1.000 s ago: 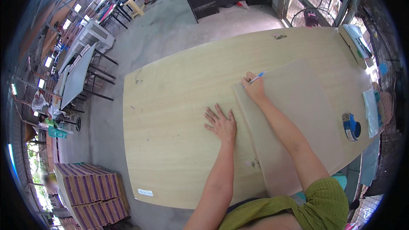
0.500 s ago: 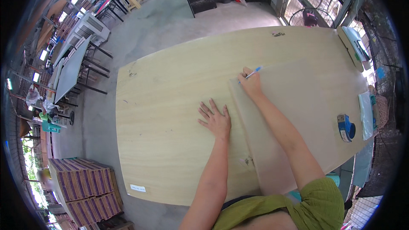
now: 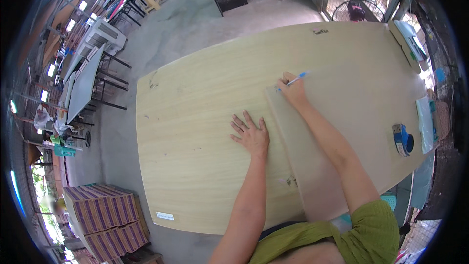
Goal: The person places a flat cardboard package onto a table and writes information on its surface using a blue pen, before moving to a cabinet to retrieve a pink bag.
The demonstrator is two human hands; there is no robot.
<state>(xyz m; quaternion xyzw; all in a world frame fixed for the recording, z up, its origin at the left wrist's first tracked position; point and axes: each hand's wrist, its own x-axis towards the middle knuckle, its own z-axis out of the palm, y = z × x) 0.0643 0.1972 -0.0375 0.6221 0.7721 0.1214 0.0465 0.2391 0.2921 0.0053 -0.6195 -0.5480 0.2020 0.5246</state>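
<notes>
Left hand (image 3: 251,134) spread flat, palm down, fingers fanned wide apart, pressed on the pale wooden worktop (image 3: 195,132) just beside the left edge of the thin board (image 3: 337,117); nothing gripped in it, only resting on the surface. Right hand (image 3: 293,90) curled closed around a blue pen (image 3: 294,81), pinched between thumb and fingers, tip pointing left at the far left corner of the board; heel of the hand and forearm lying on the board itself. Board flat on the worktop, slightly lighter and greyer than the wood beneath, running from near the pen toward the body at the lower edge. Blue tape dispenser (image 3: 403,139) near the right end of the worktop, well apart from both hands; flat pale sheet (image 3: 425,122) just beyond it at the rim. Stacked purple-striped boxes (image 3: 105,215) on the floor at lower left, away from the worktop.
</notes>
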